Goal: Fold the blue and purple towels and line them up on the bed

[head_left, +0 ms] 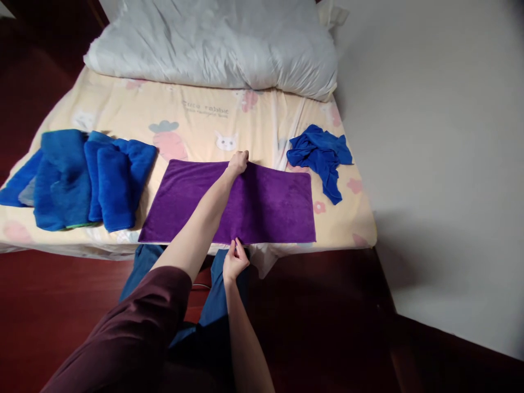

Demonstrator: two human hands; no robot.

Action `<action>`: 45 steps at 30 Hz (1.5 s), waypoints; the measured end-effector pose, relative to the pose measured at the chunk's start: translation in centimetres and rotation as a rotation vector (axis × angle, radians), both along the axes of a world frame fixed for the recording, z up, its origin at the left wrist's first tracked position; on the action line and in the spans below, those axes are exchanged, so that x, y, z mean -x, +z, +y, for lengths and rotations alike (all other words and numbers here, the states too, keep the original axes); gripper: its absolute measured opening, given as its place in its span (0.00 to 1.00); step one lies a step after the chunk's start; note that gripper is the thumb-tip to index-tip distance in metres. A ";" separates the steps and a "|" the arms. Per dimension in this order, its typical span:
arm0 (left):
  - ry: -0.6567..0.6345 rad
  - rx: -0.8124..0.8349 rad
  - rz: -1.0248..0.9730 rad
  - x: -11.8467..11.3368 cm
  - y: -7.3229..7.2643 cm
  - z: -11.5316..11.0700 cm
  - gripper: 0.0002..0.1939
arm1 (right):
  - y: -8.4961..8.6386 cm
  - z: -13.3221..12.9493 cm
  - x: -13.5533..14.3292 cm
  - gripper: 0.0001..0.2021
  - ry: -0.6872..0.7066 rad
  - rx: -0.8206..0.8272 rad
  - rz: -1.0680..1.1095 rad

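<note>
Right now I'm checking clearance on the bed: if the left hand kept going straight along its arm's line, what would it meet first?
Probably the white pillow: the left hand grips the purple towel's far edge, with only printed sheet between.

The purple towel (262, 204) is plush matt cloth with a short, soft nap. The blue towels (82, 177) at its side look thicker and fluffier, also matt. The blue rag (321, 155) is thinner, crumpled cloth. The bed sheet (196, 117) is smooth printed cotton-like fabric, faintly creased. The pillow (216, 46) has a wrinkled, slightly silky white cover. The floor (327, 305) is dark, glossy wood.
</note>
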State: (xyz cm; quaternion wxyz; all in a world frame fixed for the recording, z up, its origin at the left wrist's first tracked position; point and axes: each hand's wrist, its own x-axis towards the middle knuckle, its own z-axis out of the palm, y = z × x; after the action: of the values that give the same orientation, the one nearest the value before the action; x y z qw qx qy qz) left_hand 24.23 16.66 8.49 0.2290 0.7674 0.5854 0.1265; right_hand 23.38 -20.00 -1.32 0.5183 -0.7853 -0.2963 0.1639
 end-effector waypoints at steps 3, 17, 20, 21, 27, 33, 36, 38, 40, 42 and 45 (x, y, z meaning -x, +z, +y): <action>0.007 -0.015 -0.043 0.2 1.3 -0.6 0.17 | -0.1 -0.3 0.2 0.34 -0.001 0.002 0.045; 0.106 -0.015 -0.514 5.2 15.2 -3.1 0.10 | 9.4 -1.8 -4.5 0.29 0.112 -0.061 -0.083; 0.104 -0.125 -0.598 8.1 19.4 -4.4 0.07 | 13.9 0.3 -7.8 0.33 0.099 -0.243 -0.098; 0.105 -0.163 -0.620 9.2 20.7 -4.9 0.05 | 15.6 1.2 -9.1 0.34 0.106 -0.308 -0.098; 0.166 -0.381 -0.754 17.1 28.4 -8.4 0.08 | 27.7 7.1 -15.7 0.28 0.186 -0.612 -0.097; 0.170 -0.553 -0.859 23.4 34.6 -13.4 0.13 | 36.9 10.9 -17.6 0.27 0.328 -0.703 0.095; 0.134 -0.585 -0.845 25.7 36.5 -16.1 0.16 | 39.4 11.8 -17.1 0.24 0.371 -0.695 0.168; 0.131 -0.559 -0.834 27.1 37.2 -17.6 0.16 | 40.4 12.0 -16.5 0.22 0.389 -0.665 0.198; 0.141 -0.528 -0.827 28.3 37.5 -18.7 0.16 | 41.2 12.0 -15.9 0.21 0.395 -0.621 0.214; 0.164 -0.517 -0.824 29.4 37.7 -19.6 0.16 | 41.8 11.7 -15.2 0.20 0.405 -0.581 0.224; 0.221 -0.515 -0.817 30.6 37.8 -20.7 0.16 | 42.7 10.8 -14.2 0.19 0.442 -0.556 0.231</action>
State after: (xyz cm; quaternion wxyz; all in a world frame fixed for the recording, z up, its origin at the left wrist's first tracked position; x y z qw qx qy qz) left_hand -6.36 -3.99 46.27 0.2280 0.6201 0.4752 0.5811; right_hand 37.61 -9.20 41.33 0.6939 -0.5081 -0.4314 0.2725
